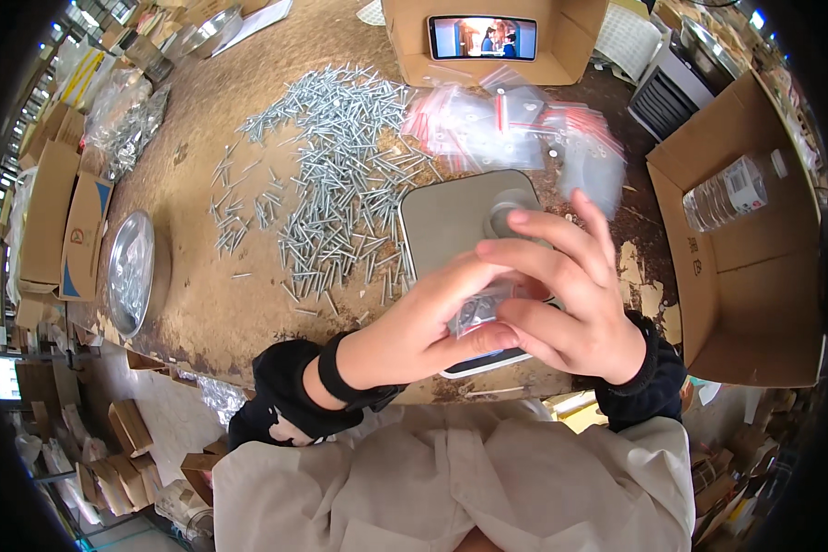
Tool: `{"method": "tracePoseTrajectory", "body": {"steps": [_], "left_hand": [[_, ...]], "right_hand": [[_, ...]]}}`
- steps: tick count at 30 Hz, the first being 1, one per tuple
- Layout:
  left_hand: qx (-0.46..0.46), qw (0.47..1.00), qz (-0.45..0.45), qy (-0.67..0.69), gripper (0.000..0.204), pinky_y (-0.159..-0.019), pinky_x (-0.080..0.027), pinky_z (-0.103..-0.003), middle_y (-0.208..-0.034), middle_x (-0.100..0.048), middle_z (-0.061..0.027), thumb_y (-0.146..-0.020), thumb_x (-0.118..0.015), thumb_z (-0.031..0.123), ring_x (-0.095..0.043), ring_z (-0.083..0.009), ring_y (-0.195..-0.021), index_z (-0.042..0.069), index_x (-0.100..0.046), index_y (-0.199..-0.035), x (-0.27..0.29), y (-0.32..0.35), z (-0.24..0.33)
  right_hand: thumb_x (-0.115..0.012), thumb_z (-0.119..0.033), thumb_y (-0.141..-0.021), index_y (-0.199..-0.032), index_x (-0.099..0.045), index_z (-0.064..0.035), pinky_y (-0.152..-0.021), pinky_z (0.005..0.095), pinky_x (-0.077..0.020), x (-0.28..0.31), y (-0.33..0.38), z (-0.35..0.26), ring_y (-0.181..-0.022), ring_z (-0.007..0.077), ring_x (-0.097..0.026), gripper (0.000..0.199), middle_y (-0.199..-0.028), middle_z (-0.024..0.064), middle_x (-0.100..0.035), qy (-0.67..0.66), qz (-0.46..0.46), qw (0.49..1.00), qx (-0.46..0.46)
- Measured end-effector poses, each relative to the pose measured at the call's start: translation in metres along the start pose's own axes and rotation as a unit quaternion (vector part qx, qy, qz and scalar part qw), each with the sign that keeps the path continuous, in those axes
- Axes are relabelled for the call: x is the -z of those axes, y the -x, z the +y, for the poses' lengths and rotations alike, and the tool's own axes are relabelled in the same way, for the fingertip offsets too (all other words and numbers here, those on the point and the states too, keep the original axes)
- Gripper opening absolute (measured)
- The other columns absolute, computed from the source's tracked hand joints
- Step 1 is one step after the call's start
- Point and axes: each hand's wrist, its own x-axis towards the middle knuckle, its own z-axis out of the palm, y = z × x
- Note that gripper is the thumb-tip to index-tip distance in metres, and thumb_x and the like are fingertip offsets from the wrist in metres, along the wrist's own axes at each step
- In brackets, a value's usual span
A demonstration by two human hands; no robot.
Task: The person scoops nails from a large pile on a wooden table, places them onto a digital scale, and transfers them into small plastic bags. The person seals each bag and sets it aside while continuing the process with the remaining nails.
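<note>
Bag (474,308), clear plastic, pinched in your left hand (428,317); your right hand (575,308) spreads fingers over it, grip unclear. Its red-striped edge faces you, slanting up rightward; long axis hidden.

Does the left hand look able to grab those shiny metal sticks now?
Probably yes: nothing stands between the left hand and the metal sticks, though it looks busy with the little bag.

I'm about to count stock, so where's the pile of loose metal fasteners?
In the head view, the fasteners lie on the table, left of the grey-topped scale and right of the metal bowl.
</note>
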Motion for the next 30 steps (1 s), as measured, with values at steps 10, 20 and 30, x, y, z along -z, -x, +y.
{"method": "tracePoseTrajectory", "body": {"steps": [10, 20, 30], "left_hand": [[-0.035, 0.988, 0.081, -0.126, 0.008, -0.067, -0.048, -0.033, -0.086, -0.065, -0.0088, -0.084, -0.070, 0.005, -0.062, -0.0233, -0.077, 0.002, -0.066, -0.091, 0.010, -0.004, 0.015], [-0.121, 0.978, 0.054, -0.160, 0.008, -0.052, -0.042, -0.032, -0.076, -0.061, -0.0036, -0.078, -0.069, 0.003, -0.058, -0.0212, -0.060, 0.007, -0.065, -0.084, 0.008, -0.004, 0.013], [-0.130, 0.986, 0.061, -0.086, 0.006, -0.059, -0.045, -0.033, -0.079, -0.066, -0.0088, -0.081, -0.069, 0.006, -0.058, -0.0208, -0.065, 0.002, -0.069, -0.085, 0.012, -0.001, 0.012]], "right_hand": [[-0.074, -0.016, -0.076, -0.072, -0.059, -0.0097, -0.101, 0.0520, -0.0434, 0.006, 0.004, 0.005, -0.070, 0.0199, -0.065, 0.016, -0.083, 0.0035, -0.067, -0.055, 0.042, 0.997, -0.026], [-0.071, -0.011, -0.075, -0.079, -0.061, -0.0097, -0.093, 0.0456, -0.0508, -0.001, 0.002, 0.004, -0.057, 0.0204, -0.058, 0.011, -0.069, 0.0018, -0.060, -0.184, 0.013, 0.982, -0.037], [-0.068, -0.005, -0.071, -0.075, -0.060, -0.0087, -0.089, 0.0450, -0.0525, 0.002, 0.002, 0.004, -0.053, 0.0204, -0.056, 0.009, -0.065, 0.0018, -0.057, -0.240, 0.033, 0.970, -0.017]]}}
